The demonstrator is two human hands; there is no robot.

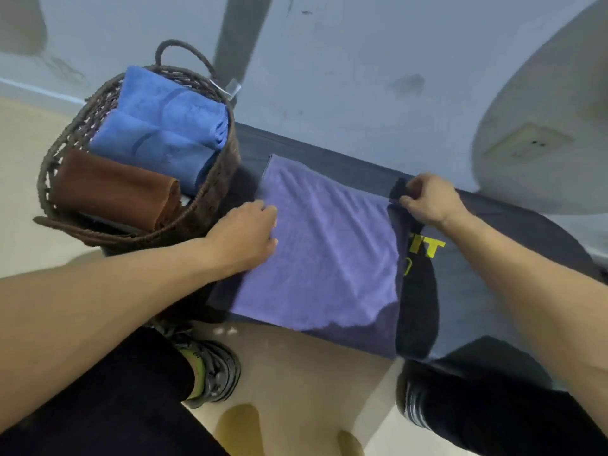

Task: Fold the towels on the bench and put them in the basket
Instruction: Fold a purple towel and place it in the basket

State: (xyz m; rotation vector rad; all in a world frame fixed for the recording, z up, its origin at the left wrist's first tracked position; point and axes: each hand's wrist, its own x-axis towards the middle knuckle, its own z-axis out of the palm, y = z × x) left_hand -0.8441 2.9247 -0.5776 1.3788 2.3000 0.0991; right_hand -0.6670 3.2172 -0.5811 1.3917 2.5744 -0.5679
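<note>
basket (210, 192) at 9 o'clock already holds a folded blue towel (158, 126) and a brown towel (112, 189). purple towel (322, 245) lies centre on the table (329, 156), apparently part folded, not yet binned. left hand (246, 238) rests on its left edge, fingers loosely curled. right hand (427, 199), at 2 o'clock, has fingers pinched on the towel's far right corner.

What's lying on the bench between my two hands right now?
The purple towel, spread flat between the left hand and right hand, in the head view.
</note>
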